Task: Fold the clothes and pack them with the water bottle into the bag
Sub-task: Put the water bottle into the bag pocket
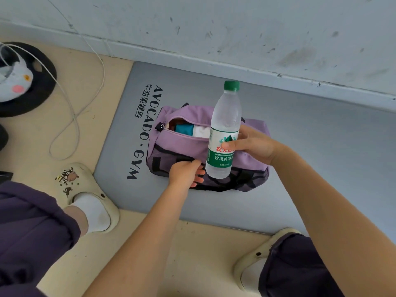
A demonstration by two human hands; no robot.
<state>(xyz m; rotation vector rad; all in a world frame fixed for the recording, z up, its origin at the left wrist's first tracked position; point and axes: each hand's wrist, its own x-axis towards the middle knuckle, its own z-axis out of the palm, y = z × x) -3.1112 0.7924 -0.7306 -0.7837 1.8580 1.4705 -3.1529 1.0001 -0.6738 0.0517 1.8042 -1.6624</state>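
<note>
Head view looks down on a purple bag [184, 144] lying on a grey mat [300, 168] that sits against the wall [235, 28], nearer the mat's left edge than its right. The mat bears black lettering [145, 131] along that left edge. The bag's top zip is open, and inside it folded clothes [190, 130] show, teal and white pieces side by side with a bit of something reddish at the left end of the opening.

The right hand [252, 144] grasps a clear water bottle [225, 129] around its green and white label, thumb on the near side and fingers wrapped behind. The bottle is upright, green cap on top, held above the right part of the bag's opening, not inside it.

The left hand [186, 172] is on the bag's near side, fingers curled around a black strap [169, 160] on the front panel, gripping it.

The person crouches at the mat's near edge, dark purple trousers at both lower corners, a cream clog with small charms [85, 189] on the left foot and a plain cream clog [252, 258] on the right. On the tan floor left of the mat lies a looped white cable [70, 112], and further left a round black cushion [40, 82] with a pale soft toy [15, 80] on it
</note>
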